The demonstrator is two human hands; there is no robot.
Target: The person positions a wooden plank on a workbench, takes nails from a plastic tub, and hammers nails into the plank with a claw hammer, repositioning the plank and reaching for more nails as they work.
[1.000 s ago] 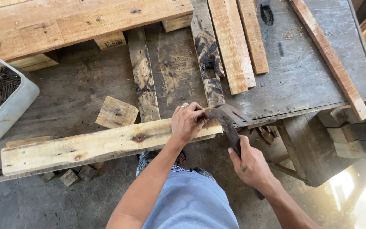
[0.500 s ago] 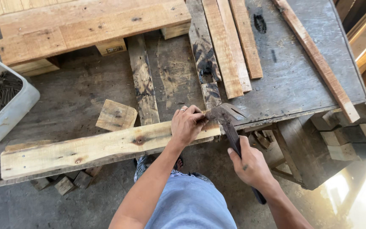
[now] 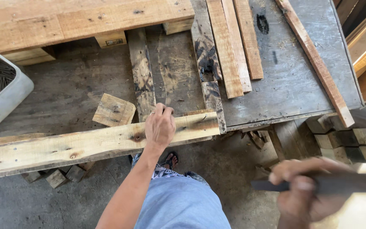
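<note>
My left hand (image 3: 159, 126) presses down on a long pale wooden plank (image 3: 85, 142) that lies along the front edge of the workbench (image 3: 293, 85). My right hand (image 3: 306, 191), blurred by motion, is low at the right, off the bench, gripping the dark handle of a hammer (image 3: 339, 183); the hammer's head is blurred near the right edge. A dark weathered slat (image 3: 210, 80) meets the plank's right end.
A pale pallet section (image 3: 85, 21) sits at the back left. Several loose slats (image 3: 234, 46) lie at the back middle, a reddish strip (image 3: 318, 63) at right. A small wood block (image 3: 114, 110) lies behind the plank. A white tub of nails (image 3: 1, 91) stands at left. Offcuts (image 3: 56, 176) litter the floor.
My right hand has swung the hammer away from the plank's right end, down and to the right. My left hand stays on the plank, now flatter.
</note>
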